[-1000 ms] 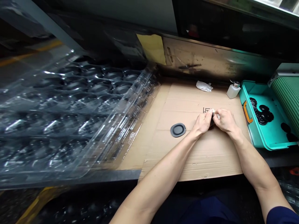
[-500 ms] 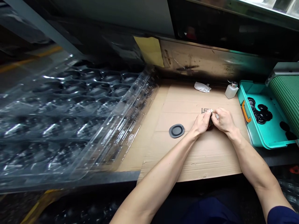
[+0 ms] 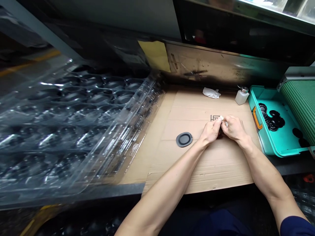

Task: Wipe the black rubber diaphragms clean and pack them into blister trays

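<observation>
left hand (image 3: 210, 131) pinching small white piece (image 3: 221, 117) | right hand (image 3: 233, 128) also gripping it | black gasket (image 3: 184, 139) lying nearby on cardboard (image 3: 216, 170)

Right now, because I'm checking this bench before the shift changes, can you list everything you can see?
Clear plastic blister trays: a stack, clear, left of the bench
Cardboard sheet: one, tan, on the bench
Oval gasket: one, dark grey, on the cardboard
Crumpled cloth or tissue: one, white, at the cardboard's far edge
Pump bottle: one, translucent white, far right of the cardboard
Bin: one, teal, right of the cardboard
Bin handle: one, orange, on the bin's near wall
Round parts: several, black, in the bin
Ribbed mat: one, green, far right
Paper sheet: one, yellow, on the back panel
Small piece: one, white, between the fingertips
Dark part: one, dark, under the hands, mostly hidden
Left hand: on the small piece
Right hand: on the small piece
</observation>
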Demonstrator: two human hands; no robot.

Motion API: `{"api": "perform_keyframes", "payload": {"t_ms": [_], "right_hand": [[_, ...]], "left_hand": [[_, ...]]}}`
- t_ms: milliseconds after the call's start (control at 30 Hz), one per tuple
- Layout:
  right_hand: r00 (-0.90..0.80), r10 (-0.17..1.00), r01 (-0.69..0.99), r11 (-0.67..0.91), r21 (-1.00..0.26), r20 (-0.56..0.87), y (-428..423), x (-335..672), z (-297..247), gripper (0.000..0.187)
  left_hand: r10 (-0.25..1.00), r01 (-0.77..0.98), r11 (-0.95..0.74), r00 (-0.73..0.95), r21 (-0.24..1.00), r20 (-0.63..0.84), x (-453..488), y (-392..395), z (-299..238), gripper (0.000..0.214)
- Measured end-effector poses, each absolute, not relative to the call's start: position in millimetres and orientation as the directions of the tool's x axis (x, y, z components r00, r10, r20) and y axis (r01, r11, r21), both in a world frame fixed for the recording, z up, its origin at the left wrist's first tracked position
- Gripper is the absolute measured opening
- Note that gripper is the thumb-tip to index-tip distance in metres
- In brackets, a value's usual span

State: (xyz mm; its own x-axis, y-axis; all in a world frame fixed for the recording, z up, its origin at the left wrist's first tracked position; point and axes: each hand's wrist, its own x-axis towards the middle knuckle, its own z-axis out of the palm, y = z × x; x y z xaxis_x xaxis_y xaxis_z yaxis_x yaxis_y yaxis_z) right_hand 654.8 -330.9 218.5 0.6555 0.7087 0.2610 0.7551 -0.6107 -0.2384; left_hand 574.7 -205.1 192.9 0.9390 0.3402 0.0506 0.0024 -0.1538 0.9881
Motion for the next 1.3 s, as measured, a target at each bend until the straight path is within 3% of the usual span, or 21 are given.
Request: {"api": "perform_keyframes", "payload": {"t_ms": [167,267,433,500,600,1067,1300], "right_hand": [[0.651,0.703,0.759,-0.604,-0.244,0.286,-331,654,220,0.020],[0.671,0.700,0.741,-0.613,-0.275,0.246,-331,655,218,0.018],[0.707,0.602,0.705,-0.563,-0.431,0.371,-333,663,215,0.022],[0.733,0.527,0.680,-0.562,-0.470,0.430,-334,668,213,0.023],[0.761,0.471,0.648,-0.569,-0.506,0.446,-334,675,209,0.023],[0.766,0.460,0.642,-0.588,-0.492,0.449,-335,681,202,0.026],[0.852,0.329,0.508,-0.710,-0.488,0.409,-357,716,186,0.032]], "left_hand": [[0.328,-0.021,-0.169,0.942,0.985,0.076,574,-206,189,0.058],[0.358,0.031,-0.122,0.934,0.992,0.014,576,-207,187,0.060],[0.391,0.136,0.362,0.876,0.922,-0.282,587,-203,191,0.068],[0.329,0.159,0.539,0.864,0.827,-0.381,591,-196,195,0.072],[0.226,0.213,0.669,0.854,0.712,-0.468,594,-185,201,0.076],[0.165,0.218,0.695,0.879,0.685,-0.447,590,-179,200,0.075],[0.273,0.120,0.593,0.900,0.796,-0.339,580,-183,215,0.024]]}}
